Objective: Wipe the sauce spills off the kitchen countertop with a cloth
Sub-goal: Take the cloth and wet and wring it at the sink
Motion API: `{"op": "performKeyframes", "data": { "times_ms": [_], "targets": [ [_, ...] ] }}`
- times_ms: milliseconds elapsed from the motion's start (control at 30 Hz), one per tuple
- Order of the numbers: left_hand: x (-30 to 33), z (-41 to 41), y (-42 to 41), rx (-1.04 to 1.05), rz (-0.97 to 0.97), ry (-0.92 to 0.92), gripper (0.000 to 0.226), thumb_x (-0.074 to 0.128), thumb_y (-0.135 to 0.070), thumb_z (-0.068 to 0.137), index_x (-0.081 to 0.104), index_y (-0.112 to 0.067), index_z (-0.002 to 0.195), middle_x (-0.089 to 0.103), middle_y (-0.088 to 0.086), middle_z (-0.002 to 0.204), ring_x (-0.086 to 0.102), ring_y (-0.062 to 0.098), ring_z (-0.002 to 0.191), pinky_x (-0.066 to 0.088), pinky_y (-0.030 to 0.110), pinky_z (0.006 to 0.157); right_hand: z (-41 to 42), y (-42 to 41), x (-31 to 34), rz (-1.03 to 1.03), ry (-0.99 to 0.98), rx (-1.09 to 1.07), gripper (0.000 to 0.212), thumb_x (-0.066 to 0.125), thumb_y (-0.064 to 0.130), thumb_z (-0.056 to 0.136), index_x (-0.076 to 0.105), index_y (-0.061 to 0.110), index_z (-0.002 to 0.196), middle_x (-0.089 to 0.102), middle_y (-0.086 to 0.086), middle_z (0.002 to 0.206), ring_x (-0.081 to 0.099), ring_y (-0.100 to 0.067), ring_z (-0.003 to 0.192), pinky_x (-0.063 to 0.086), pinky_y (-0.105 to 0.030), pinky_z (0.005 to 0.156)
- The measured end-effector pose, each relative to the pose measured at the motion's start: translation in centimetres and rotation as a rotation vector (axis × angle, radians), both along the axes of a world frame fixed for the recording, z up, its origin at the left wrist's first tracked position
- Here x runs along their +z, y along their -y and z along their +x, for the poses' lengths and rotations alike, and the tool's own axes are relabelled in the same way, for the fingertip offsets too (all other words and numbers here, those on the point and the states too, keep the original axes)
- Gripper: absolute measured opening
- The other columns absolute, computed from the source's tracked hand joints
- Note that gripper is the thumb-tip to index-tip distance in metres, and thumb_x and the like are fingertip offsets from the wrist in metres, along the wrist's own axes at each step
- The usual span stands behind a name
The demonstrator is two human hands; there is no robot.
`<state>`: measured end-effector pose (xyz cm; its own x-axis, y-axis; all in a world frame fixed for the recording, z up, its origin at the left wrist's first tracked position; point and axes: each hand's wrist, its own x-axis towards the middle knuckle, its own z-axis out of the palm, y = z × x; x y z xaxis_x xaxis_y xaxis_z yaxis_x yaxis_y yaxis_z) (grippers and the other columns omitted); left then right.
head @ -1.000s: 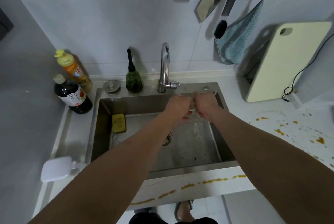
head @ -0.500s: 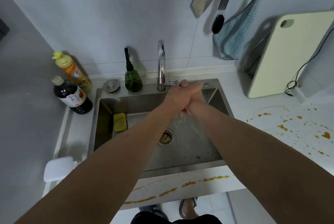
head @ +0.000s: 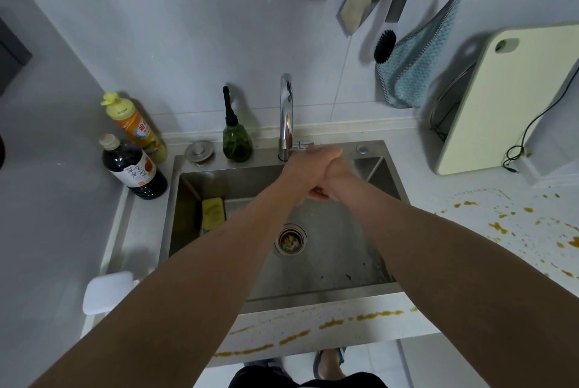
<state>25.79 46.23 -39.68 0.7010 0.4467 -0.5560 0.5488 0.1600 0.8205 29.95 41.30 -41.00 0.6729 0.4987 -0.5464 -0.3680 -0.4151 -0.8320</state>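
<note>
the cloth [head: 413,64] hangs on the wall above the surface's back edge, right of the tap [head: 285,115], long axis steeply slanted, its top corner up-right at a hook and its wide end drooping down-left. it is well apart from both hands. sauce [head: 498,226] dots the surface [head: 488,199] right of the sink [head: 332,262], and a streak [head: 332,323] runs along the narrow front edge. the left hand [head: 305,173] and right hand [head: 338,176] are pressed together over the sink's back half, just by the tap lever; whether they grasp anything i cannot tell. a sponge [head: 213,213] lies in the sink's left corner. bottles [head: 134,162] stand at the back left corner, a board [head: 507,99] leans at the back right. the stained surface on the right lies open.
</note>
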Motion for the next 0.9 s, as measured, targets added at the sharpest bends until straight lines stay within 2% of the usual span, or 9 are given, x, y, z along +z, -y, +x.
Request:
{"op": "performKeyframes", "data": {
  "times_ms": [133, 233, 267, 367, 433, 533, 633, 767, 900],
  "targets": [
    [0.3, -1.7, -0.5, -0.14, -0.079, 0.005, 0.05, 0.064, -0.064, 0.092, 0.063, -0.017, 0.109, 0.074, 0.019, 0.108, 0.075, 0.034, 0.097, 0.064, 0.053, 0.08, 0.1, 0.0, 0.1, -0.282, 0.274, 0.203, 0.029, 0.036, 0.03, 0.11, 0.055, 0.021, 0.13, 0.065, 0.002, 0.09, 0.063, -0.013, 0.07, 0.05, -0.016, 0.051],
    [-0.3, -2.4, -1.2, -0.13, -0.132, 0.041, 0.075, 0.061, -0.076, 0.085, 0.057, -0.015, 0.129, 0.069, 0.016, 0.123, 0.072, 0.032, 0.103, 0.061, 0.054, 0.088, 0.4, 1.0, 0.7, -0.263, 0.306, 0.285, 0.037, 0.037, 0.041, 0.107, 0.06, 0.025, 0.131, 0.069, -0.004, 0.119, 0.065, -0.022, 0.104, 0.055, -0.04, 0.095],
    [-0.5, -2.6, -1.6, -0.116, -0.195, 0.05, 0.084, 0.062, -0.082, 0.077, 0.058, -0.018, 0.132, 0.069, 0.015, 0.124, 0.071, 0.033, 0.105, 0.061, 0.054, 0.09, 0.5, 1.2, 0.8, -0.25, 0.262, 0.259, 0.04, 0.037, 0.042, 0.106, 0.062, 0.02, 0.128, 0.069, -0.008, 0.12, 0.066, -0.025, 0.106, 0.054, -0.047, 0.098],
    [-1.7, -3.7, -3.0, -0.016, -0.331, 0.066, 0.08, 0.067, -0.077, 0.078, 0.061, -0.019, 0.133, 0.07, 0.016, 0.123, 0.072, 0.036, 0.106, 0.061, 0.053, 0.089, 0.8, 1.6, 1.8, -0.214, 0.153, 0.149, 0.028, 0.052, 0.021, 0.095, 0.064, 0.008, 0.117, 0.07, -0.018, 0.112, 0.069, -0.032, 0.097, 0.061, -0.048, 0.088],
    [-2.6, -4.2, -3.8, 0.032, -0.315, 0.079, 0.048, 0.068, -0.043, 0.097, 0.06, -0.017, 0.136, 0.068, 0.017, 0.127, 0.072, 0.036, 0.108, 0.062, 0.051, 0.088, 1.1, 1.4, 2.2, -0.209, 0.164, 0.157, 0.037, 0.056, 0.004, 0.088, 0.063, 0.009, 0.123, 0.067, -0.017, 0.114, 0.068, -0.033, 0.099, 0.063, -0.047, 0.082],
    [-2.9, -4.9, -4.5, 0.083, -0.291, 0.051, 0.039, 0.069, -0.016, 0.097, 0.058, -0.013, 0.134, 0.067, 0.018, 0.127, 0.069, 0.036, 0.111, 0.061, 0.051, 0.091, 1.0, 1.4, 2.3, -0.207, 0.19, 0.234, 0.05, 0.063, -0.005, 0.087, 0.062, 0.014, 0.133, 0.066, -0.013, 0.115, 0.067, -0.03, 0.098, 0.064, -0.042, 0.081],
    [-3.0, -5.4, -5.1, 0.088, -0.177, -0.004, 0.036, 0.072, -0.024, 0.096, 0.063, -0.01, 0.127, 0.073, 0.015, 0.115, 0.072, 0.029, 0.102, 0.06, 0.04, 0.081, 0.7, 1.7, 2.4, -0.216, 0.248, 0.256, 0.037, 0.071, 0.001, 0.087, 0.068, 0.011, 0.123, 0.07, -0.007, 0.097, 0.065, -0.017, 0.078, 0.059, -0.031, 0.066],
    [-3.2, -6.3, -5.7, 0.016, 0.056, -0.039, 0.034, 0.074, -0.045, 0.092, 0.069, -0.016, 0.11, 0.077, 0.012, 0.101, 0.066, 0.02, 0.075, 0.052, 0.028, 0.059, 0.5, 1.6, 2.1, -0.194, 0.283, 0.18, 0.024, 0.075, -0.001, 0.084, 0.072, 0.016, 0.1, 0.072, -0.007, 0.099, 0.066, -0.016, 0.079, 0.054, -0.026, 0.067],
    [-3.6, -7.0, -6.6, -0.015, -0.045, 0.0, 0.044, 0.083, -0.041, 0.084, 0.071, -0.009, 0.111, 0.077, 0.014, 0.107, 0.074, 0.03, 0.095, 0.063, 0.042, 0.082, 0.2, 0.7, 1.7, -0.346, 0.372, 0.158, 0.011, 0.071, -0.001, 0.078, 0.071, 0.007, 0.087, 0.07, -0.009, 0.093, 0.065, -0.021, 0.082, 0.055, -0.032, 0.07]
  ]
}}
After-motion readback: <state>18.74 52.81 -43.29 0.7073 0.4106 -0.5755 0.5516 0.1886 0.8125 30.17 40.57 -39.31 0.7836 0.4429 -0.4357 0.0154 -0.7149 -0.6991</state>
